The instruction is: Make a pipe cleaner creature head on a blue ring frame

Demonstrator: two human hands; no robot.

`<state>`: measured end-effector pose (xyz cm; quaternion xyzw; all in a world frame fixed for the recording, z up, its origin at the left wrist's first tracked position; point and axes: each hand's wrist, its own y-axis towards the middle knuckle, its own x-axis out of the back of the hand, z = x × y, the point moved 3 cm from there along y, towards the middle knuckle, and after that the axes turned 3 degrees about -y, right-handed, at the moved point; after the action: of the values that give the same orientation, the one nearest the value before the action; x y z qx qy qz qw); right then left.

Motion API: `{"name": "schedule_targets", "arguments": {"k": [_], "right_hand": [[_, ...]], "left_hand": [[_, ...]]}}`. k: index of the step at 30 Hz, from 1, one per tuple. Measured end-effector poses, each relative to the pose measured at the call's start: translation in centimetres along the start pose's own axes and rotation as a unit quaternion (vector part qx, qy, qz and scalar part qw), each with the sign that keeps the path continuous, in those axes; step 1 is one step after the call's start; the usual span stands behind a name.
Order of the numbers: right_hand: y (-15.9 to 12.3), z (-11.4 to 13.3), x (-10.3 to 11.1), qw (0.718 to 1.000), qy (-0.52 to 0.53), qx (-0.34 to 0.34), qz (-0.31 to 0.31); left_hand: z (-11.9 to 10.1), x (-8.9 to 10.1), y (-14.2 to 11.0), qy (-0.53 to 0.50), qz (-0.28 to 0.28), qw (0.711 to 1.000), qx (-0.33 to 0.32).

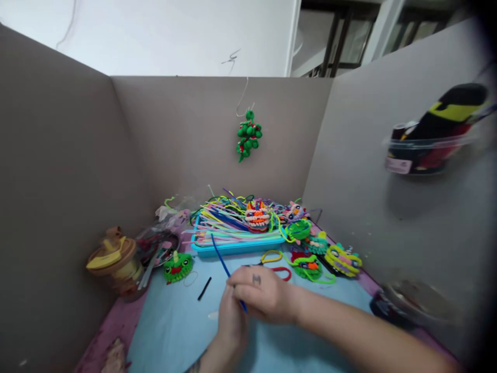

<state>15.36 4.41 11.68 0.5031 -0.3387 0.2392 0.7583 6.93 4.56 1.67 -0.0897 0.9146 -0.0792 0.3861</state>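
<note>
A blue pipe cleaner (220, 257) slants up and left from my two hands, which meet above the light blue mat. My right hand (266, 292) is closed, with thumb and fingers pinched on the pipe cleaner; its lower end shows just under the fingers. Against it, my left hand (232, 318) is raised with its fingers closed at the same strip, partly hidden behind the right hand. Just beyond my right hand lie scissors with yellow and red handle loops (271, 256). A short black strip (204, 288) rests on the mat to the left of my hands.
A blue tray (236, 249) heaped with colourful pipe cleaners stands at the back. Fuzzy animal-face pieces lie around, including a green one (177, 266) and a yellow one (343, 260). A lidded cup (116, 264) stands left. Grey panels enclose three sides; a green ornament (249, 135) hangs behind.
</note>
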Motion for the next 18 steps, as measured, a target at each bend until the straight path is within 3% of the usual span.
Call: {"name": "schedule_targets", "arguments": {"k": [3,7,13,15,18], "right_hand": [[-4.9,0.0,-0.8,0.997,0.014,-0.017,-0.078],[-8.0,-2.2,-1.1,0.97,0.057,-0.165,-0.169],[-10.4,-6.5,-4.4,0.887,0.181,-0.403,-0.135],[-11.2,-7.0,-5.2,0.857,0.226,-0.442,-0.139],[-12.5,-6.9,-5.6,0.836,0.254,-0.466,-0.14]], "left_hand": [[-1.2,-0.9,0.3,-0.068,0.025,0.994,0.082],[-2.3,-0.8,0.7,-0.076,0.01,0.996,0.049],[-1.3,0.6,0.7,-0.002,-0.027,1.0,-0.007],[-1.1,0.8,0.6,0.023,-0.031,0.999,0.011],[-1.2,0.9,0.4,0.047,-0.048,0.997,0.043]]}}
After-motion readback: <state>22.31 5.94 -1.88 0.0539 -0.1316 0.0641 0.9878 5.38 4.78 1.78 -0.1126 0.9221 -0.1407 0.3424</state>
